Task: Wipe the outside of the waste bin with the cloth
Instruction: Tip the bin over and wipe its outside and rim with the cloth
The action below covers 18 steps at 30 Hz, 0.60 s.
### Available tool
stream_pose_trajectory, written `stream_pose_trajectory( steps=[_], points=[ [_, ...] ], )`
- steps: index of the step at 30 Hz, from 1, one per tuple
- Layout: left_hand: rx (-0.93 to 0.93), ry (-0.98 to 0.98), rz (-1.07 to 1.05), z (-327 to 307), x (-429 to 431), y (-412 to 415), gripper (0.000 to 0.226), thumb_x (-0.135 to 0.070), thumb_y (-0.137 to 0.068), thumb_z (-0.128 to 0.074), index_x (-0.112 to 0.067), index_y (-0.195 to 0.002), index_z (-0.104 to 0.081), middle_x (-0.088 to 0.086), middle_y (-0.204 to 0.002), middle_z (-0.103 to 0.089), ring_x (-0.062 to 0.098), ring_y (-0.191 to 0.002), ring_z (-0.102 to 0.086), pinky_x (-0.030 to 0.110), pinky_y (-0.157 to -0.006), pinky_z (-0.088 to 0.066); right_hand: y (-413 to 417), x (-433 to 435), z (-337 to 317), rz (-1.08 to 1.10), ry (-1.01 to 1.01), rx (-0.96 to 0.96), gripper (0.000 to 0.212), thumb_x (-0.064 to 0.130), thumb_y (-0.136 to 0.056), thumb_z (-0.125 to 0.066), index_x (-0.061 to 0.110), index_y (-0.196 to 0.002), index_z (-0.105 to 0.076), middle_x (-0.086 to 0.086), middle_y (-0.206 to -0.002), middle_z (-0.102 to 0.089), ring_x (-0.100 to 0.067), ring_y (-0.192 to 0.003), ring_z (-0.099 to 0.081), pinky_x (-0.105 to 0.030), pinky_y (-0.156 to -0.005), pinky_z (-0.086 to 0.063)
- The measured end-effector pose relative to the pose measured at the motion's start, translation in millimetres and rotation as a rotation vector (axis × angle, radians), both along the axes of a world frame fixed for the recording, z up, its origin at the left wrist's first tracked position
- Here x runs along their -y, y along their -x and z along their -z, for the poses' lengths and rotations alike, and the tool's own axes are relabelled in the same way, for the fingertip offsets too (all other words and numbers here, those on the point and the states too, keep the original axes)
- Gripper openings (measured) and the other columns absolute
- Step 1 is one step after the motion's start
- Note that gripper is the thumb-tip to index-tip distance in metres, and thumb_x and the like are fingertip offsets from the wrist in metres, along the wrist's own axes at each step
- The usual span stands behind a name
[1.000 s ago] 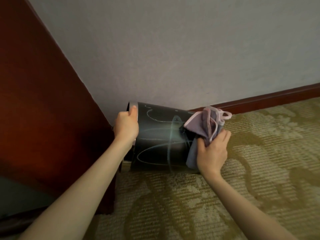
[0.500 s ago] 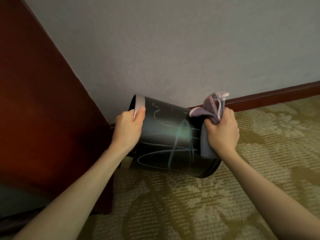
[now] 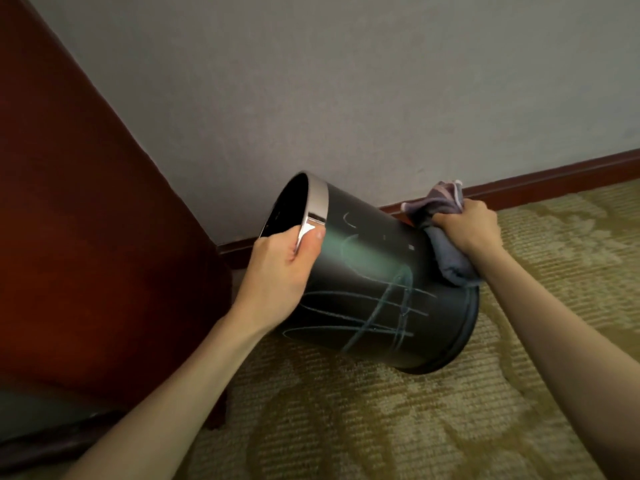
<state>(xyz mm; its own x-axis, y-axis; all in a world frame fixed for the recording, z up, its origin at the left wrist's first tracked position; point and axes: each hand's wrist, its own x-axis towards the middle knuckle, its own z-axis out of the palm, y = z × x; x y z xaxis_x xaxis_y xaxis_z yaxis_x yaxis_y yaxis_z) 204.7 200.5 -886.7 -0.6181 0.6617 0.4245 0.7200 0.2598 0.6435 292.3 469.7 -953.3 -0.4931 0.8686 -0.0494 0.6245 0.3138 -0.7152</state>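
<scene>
The black bin [image 3: 374, 289] hangs tilted above the carpet [image 3: 381, 427] by the wall. The left hand [image 3: 280, 271] has its fingers clamped over the rim. The right hand [image 3: 467, 230] is closed around the cloth [image 3: 446, 261], pressing it to the bin's base end.

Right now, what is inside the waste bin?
Through the tilted waste bin's open mouth only dark inner wall shows, no contents visible. The bottom is hidden by its side and the left hand.

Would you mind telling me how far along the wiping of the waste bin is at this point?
Little looks finished: the black waste bin has pale scribble marks across its facing side. In hand: the left hand grips the metal rim, tilting the bin, while the right hand presses a bunched grey cloth near the base. Left: wiping the marked side.
</scene>
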Motion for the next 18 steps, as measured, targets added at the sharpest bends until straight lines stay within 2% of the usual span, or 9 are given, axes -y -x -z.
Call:
stream_pose_trajectory(
  steps=[3,6,8,12,15,17,18],
  points=[
    [-0.017,0.001,-0.054,-2,-2,1,0.051,-0.029,-0.098,-0.044,-0.024,-0.051,-0.026,-0.003,-0.049,-0.036,0.008,-0.042,-0.031,0.021,-0.043,-0.021,-1,9,-3,0.021,-0.059,-0.015,0.042,0.034,-0.078,-0.060,0.005,-0.108,-0.059,-0.024,-0.109,-0.061,-0.042,-0.098,-0.056,-0.034,-0.069,-0.037],
    [-0.020,0.025,-0.115,-7,-10,7,0.052,-0.030,-0.098,-0.045,-0.019,-0.051,-0.026,-0.005,-0.044,-0.024,0.008,-0.041,-0.031,0.021,-0.042,-0.021,-2,25,-11,0.038,-0.142,-0.074,0.038,0.035,-0.077,-0.060,0.008,-0.104,-0.057,-0.021,-0.107,-0.062,-0.040,-0.096,-0.057,-0.033,-0.067,-0.034],
    [-0.003,0.049,-0.154,-10,-20,14,0.052,-0.031,-0.097,-0.045,-0.014,-0.050,-0.030,-0.005,-0.045,-0.026,0.006,-0.040,-0.033,0.020,-0.041,-0.022,-2,39,-17,0.058,-0.203,-0.157,0.029,0.035,-0.077,-0.060,0.012,-0.095,-0.054,-0.016,-0.103,-0.062,-0.035,-0.091,-0.057,-0.032,-0.066,-0.032],
    [0.033,0.105,-0.227,-17,-41,28,0.054,-0.032,-0.096,-0.044,-0.014,-0.048,-0.026,0.000,-0.045,-0.026,0.007,-0.040,-0.033,0.020,-0.041,-0.026,-8,74,-16,0.132,-0.266,-0.350,0.023,0.031,-0.078,-0.058,0.019,-0.088,-0.041,0.000,-0.091,-0.045,-0.016,-0.072,-0.039,-0.030,-0.064,-0.026],
    [0.069,0.124,-0.256,-22,-51,35,0.053,-0.034,-0.095,-0.043,-0.016,-0.047,-0.027,-0.002,-0.045,-0.028,0.010,-0.041,-0.031,0.022,-0.041,-0.024,-15,107,-5,0.174,-0.305,-0.465,0.029,0.030,-0.077,-0.055,0.012,-0.096,-0.041,-0.008,-0.098,-0.045,-0.018,-0.073,-0.041,-0.027,-0.061,-0.024],
    [0.092,0.146,-0.268,-25,-57,38,0.052,-0.035,-0.094,-0.043,-0.014,-0.049,-0.028,0.000,-0.047,-0.029,0.015,-0.045,-0.031,0.034,-0.046,-0.026,-18,128,3,0.173,-0.307,-0.516,0.035,0.032,-0.075,-0.052,0.011,-0.099,-0.038,-0.015,-0.102,-0.046,-0.024,-0.080,-0.046,-0.027,-0.058,-0.026],
    [0.101,0.153,-0.274,-26,-58,40,0.051,-0.035,-0.094,-0.042,-0.014,-0.050,-0.028,0.001,-0.048,-0.029,0.017,-0.046,-0.030,0.035,-0.046,-0.025,-19,137,6,0.161,-0.308,-0.544,0.036,0.032,-0.074,-0.051,0.013,-0.100,-0.036,-0.017,-0.102,-0.046,-0.025,-0.081,-0.045,-0.027,-0.058,-0.026]
  ],
)
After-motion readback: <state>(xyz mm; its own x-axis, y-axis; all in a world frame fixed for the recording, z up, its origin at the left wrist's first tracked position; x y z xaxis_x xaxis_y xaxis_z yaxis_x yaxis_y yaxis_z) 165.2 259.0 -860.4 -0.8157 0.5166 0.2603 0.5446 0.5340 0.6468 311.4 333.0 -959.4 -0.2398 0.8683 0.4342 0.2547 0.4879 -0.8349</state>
